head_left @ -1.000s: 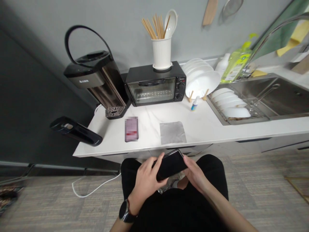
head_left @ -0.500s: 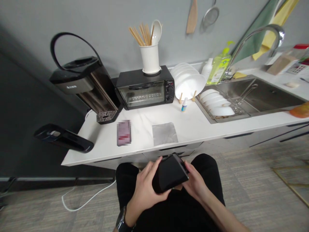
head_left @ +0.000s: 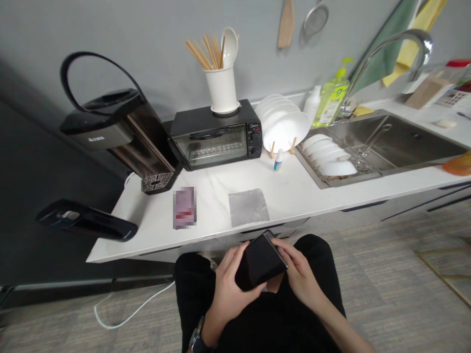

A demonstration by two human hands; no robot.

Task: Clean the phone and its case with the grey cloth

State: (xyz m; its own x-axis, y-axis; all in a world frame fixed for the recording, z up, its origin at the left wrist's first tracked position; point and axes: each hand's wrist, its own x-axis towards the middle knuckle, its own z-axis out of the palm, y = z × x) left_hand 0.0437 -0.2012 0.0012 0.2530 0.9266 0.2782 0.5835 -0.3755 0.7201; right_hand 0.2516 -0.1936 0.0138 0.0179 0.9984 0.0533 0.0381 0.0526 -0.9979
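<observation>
Over my lap I hold a glossy black tablet (head_left: 260, 264), tilted, its dark face up. My left hand (head_left: 230, 287) wraps its left side, with the thumb along the near edge and the fingers at the far left edge. At the right edge, the fingers of my right hand (head_left: 300, 269) are closed against the upper corner; their tips are partly hidden. Something brownish (head_left: 275, 283) shows beneath the tablet, too covered to name. On the counter just beyond lies a grey cloth (head_left: 249, 207), with a small white spray bottle (head_left: 278, 161) farther back.
The white counter (head_left: 209, 191) holds a blurred-out flat item (head_left: 184, 208), a black bottle-like device (head_left: 88, 220), a water dispenser (head_left: 121, 132), a toaster oven (head_left: 217, 139) and racked plates (head_left: 285, 130). Bowls (head_left: 331, 157) stand at the sink (head_left: 412, 142). A white cable (head_left: 134, 307) crosses the floor.
My right hand's fingers have shifted up along the tablet's right edge toward its far corner. The left hand keeps its grip. The whole view has moved slightly.
</observation>
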